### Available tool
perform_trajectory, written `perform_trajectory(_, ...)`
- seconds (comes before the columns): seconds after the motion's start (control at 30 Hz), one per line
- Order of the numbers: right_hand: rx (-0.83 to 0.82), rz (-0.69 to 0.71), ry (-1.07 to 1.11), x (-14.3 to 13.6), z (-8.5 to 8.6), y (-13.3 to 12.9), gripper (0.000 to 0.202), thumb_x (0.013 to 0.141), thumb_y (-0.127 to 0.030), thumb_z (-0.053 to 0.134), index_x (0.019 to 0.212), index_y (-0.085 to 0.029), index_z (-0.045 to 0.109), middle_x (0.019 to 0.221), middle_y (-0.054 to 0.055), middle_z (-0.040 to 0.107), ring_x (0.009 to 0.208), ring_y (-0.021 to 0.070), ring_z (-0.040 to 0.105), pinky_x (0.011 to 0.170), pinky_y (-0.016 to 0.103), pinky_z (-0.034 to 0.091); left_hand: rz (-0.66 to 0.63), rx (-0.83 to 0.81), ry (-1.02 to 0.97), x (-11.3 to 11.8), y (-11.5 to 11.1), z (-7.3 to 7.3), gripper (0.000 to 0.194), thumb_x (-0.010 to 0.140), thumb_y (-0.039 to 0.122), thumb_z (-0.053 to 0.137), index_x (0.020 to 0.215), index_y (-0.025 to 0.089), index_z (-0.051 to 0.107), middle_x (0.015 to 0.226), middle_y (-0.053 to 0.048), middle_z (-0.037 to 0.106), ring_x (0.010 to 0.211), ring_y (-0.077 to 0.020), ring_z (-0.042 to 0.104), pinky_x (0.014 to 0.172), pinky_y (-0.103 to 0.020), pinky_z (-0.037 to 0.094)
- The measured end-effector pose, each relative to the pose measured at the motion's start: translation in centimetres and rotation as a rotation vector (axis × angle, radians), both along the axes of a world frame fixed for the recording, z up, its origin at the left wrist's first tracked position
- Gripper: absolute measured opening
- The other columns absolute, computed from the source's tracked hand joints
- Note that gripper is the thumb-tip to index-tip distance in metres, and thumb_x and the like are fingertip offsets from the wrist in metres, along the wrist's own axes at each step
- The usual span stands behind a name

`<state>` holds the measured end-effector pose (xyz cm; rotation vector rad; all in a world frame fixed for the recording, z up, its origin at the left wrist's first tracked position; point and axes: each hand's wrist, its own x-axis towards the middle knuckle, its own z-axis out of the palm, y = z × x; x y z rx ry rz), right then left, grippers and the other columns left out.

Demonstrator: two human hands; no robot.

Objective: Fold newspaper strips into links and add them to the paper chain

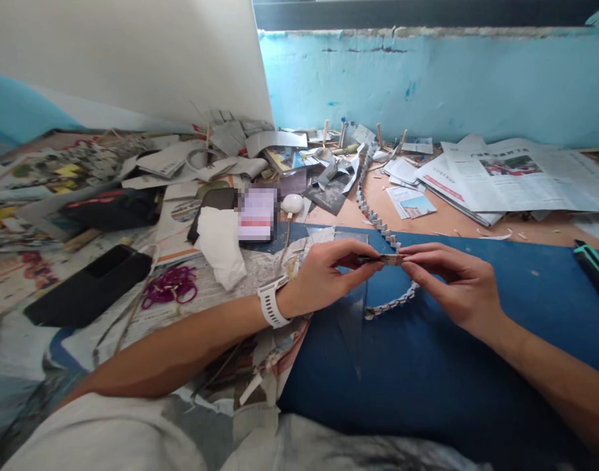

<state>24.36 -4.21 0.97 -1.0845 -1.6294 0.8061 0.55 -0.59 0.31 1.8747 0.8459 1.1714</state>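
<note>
- Left hand (pixel 328 271) and right hand (pixel 459 281) are each pinching, thumb against fingers, one end of a small folded paper strip (pixel 390 260).
- Both strip ends are covered by fingertips; its print is too small to read.
- Behind the hands, a zigzag paper chain (pixel 365 196) comes down from the cluttered far side of the bench (pixel 446 224); a curled length (pixel 392 305) shows below them. The right hand hides part of it, so I cannot tell whether the two join, or whether the strip is attached.
- The strip lies directly between the hands, above a blue mat (pixel 427 379).
- A see-through sheet (pixel 353 327) near the left hand has faint, hard-to-trace edges.
- One phone screen (pixel 257 226) is blurred out; a green-and-black cutter (pixel 596 265) is cut off at the right.
- Mat surface spreads below and right of the hands. Torn newspaper (pixel 279 347) borders it on the left, pale clothing (pixel 260 445) at the front.
</note>
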Motion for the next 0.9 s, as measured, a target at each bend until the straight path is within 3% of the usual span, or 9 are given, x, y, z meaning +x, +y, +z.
perform_trajectory(0.1,-0.073,-0.045,0.088,-0.2,-0.4,0.0,0.012,0.087,-0.029,0.082,0.098,-0.027,0.078,0.105,0.003,0.079,0.100,0.0225,0.077,0.092,0.038,0.067,-0.014,-0.084,-0.016,0.1,-0.1,0.1,0.020,0.087,0.029,0.081,0.101,0.016,0.075,0.090,-0.005,0.080,0.075,-0.0126,0.077,0.074,-0.019,0.065)
perform_trajectory(0.23,-0.107,-0.120,0.104,-0.3,-0.7,0.1,0.017,0.082,-0.034,0.087,0.095,-0.026,0.078,0.093,0.002,0.079,0.084,0.0207,0.078,0.081,0.036,0.069,-0.104,-0.206,-0.065,0.0,0.0,0.4,0.016,0.094,0.029,0.074,0.101,0.015,0.071,0.088,-0.006,0.078,0.076,-0.0157,0.079,0.072,-0.023,0.067)
perform_trajectory(0.4,-0.139,-0.120,0.194,-0.3,-0.7,0.4,0.020,0.079,-0.035,0.090,0.089,-0.025,0.077,0.086,0.002,0.078,0.078,0.0200,0.077,0.075,0.034,0.069,-0.195,0.013,0.004,-0.3,0.4,0.9,0.014,0.095,0.028,0.072,0.104,0.017,0.075,0.104,-0.010,0.076,0.087,-0.0153,0.077,0.076,-0.025,0.067)
perform_trajectory(0.6,-0.224,-0.018,0.275,-0.3,-0.5,0.5,0.017,0.080,-0.033,0.089,0.088,-0.025,0.076,0.088,0.002,0.078,0.082,0.0183,0.077,0.080,0.032,0.068,-0.192,0.238,0.040,-0.3,0.7,0.7,0.024,0.088,0.018,0.080,0.111,0.020,0.076,0.103,-0.008,0.077,0.087,-0.0132,0.074,0.077,-0.023,0.062)
perform_trajectory(0.8,-0.173,0.217,0.305,-0.4,-0.4,-0.3,0.021,0.085,-0.025,0.084,0.104,-0.027,0.077,0.109,0.005,0.072,0.102,0.0206,0.073,0.089,0.036,0.066,-0.166,0.115,-0.016,-0.3,0.5,1.1,0.018,0.086,0.022,0.082,0.104,0.020,0.079,0.099,-0.007,0.079,0.081,-0.0130,0.075,0.070,-0.021,0.063)
perform_trajectory(0.9,-0.097,0.213,0.250,-0.6,-0.4,-0.6,0.020,0.086,-0.023,0.083,0.104,-0.028,0.078,0.104,0.005,0.073,0.102,0.0208,0.072,0.088,0.035,0.066,-0.163,0.079,-0.013,-0.3,0.3,1.2,0.016,0.086,0.025,0.082,0.101,0.020,0.081,0.096,-0.007,0.080,0.079,-0.0143,0.076,0.069,-0.023,0.065)
